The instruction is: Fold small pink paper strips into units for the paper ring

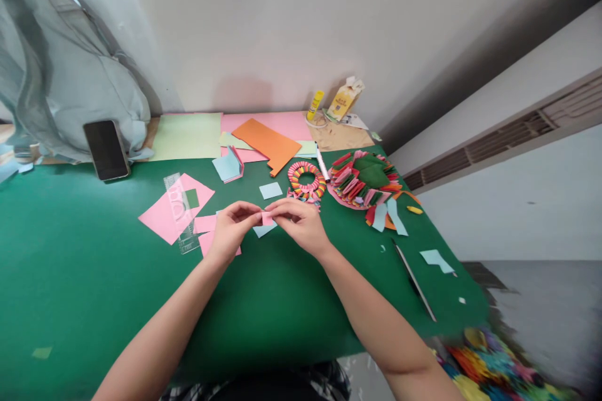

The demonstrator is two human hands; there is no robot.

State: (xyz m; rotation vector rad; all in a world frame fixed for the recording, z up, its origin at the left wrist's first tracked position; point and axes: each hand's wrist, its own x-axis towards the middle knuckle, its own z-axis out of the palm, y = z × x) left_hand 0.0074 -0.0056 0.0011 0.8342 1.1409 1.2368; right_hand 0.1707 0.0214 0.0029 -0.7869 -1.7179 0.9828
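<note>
Between my two hands, a small piece of pink paper (267, 219) is held above the green table. My left hand (232, 225) pinches its left side, and my right hand (301, 222) pinches its right side. Just beneath lies a light blue paper piece (264, 230), partly covered by the hands. Pink paper pieces (205, 224) rest beside my left hand, one of them partly hidden. Beyond my right hand sits a ring of folded coloured paper (318, 187), next to a light blue paper square (271, 191).
A clear ruler (188, 240) overlaps a pink sheet (160, 217) on the left. Behind it a phone (106, 150) leans on a grey backpack (70, 75). Orange paper (266, 141), a glue stick (315, 104) and a carton (345, 100) stand or lie at the back. A folded-paper piece (345, 183) and a knife-like tool (414, 279) are rightward.
</note>
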